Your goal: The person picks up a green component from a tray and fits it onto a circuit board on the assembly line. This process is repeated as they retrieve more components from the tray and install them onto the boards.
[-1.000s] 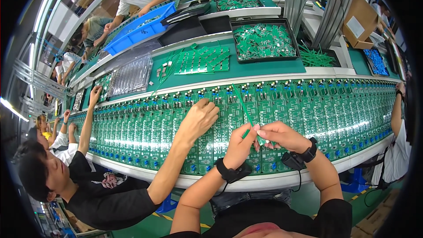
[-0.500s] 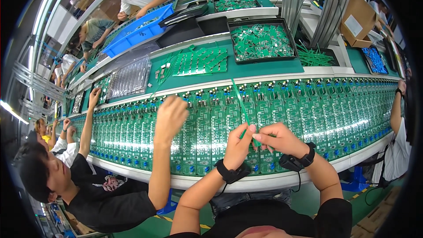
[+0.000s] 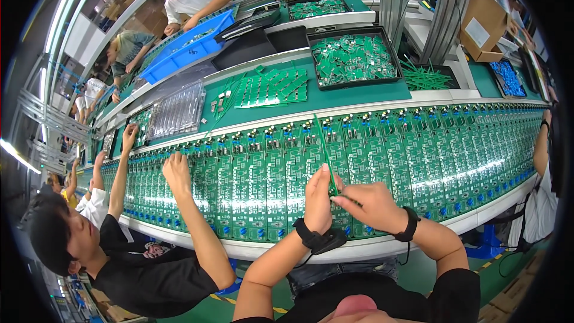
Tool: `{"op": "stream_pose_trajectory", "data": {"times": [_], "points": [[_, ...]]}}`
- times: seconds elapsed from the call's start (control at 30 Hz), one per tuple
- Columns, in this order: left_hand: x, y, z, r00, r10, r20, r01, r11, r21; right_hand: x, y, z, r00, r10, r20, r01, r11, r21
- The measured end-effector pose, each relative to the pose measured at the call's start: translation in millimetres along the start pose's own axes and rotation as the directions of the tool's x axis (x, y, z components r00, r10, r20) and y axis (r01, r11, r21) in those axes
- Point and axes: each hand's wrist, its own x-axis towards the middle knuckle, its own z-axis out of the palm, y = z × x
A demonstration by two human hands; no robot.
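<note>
A thin green strip (image 3: 323,152) is being pinched between both hands at the lower middle of the frame, and it is slanting up from the fingers over the row of green circuit boards (image 3: 382,155), apparently so that it can be steadied from two sides. The left hand (image 3: 318,198) is being kept closed around the strip's lower part, thumb side up, while the right hand (image 3: 372,204) is being closed on its bottom end with narrow fingertips. Dark wrist straps (image 3: 317,240) are being worn on both arms.

At the lower left, a neighbour's hand (image 3: 177,170) is being rested on the boards. The boards are being carried side by side on a long curved belt crossing the whole frame. Behind it, at the upper middle, a black tray of small parts (image 3: 353,60) and loose green panels (image 3: 272,87) are being kept on a green shelf, a blue bin (image 3: 188,48) at the upper left, and other people are being seated across the line
</note>
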Motion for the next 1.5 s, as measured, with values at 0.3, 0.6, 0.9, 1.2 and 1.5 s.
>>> {"op": "stream_pose_trajectory", "data": {"times": [0.3,0.6,0.9,1.2,1.5], "points": [[-9,-3,4,0.962,-0.226,0.155,0.265,0.912,-0.313,-12,-8,13,0.996,-0.077,0.043,0.08,0.995,-0.065],[-15,-3,1,0.94,-0.225,0.256,0.3,0.904,-0.306,-18,-18,21,0.992,-0.126,0.009,0.126,0.991,-0.032],[-15,-2,-1,0.928,-0.233,0.292,0.329,0.878,-0.348,-16,-18,19,0.979,-0.2,0.042,0.202,0.977,-0.065],[-18,1,-2,0.889,-0.345,0.3,0.429,0.859,-0.282,-17,-18,19,0.967,-0.252,0.046,0.252,0.968,-0.009],[-25,9,0,0.852,-0.421,0.31,0.512,0.792,-0.333,-20,-22,18,0.956,-0.282,0.081,0.285,0.958,-0.02]]}}
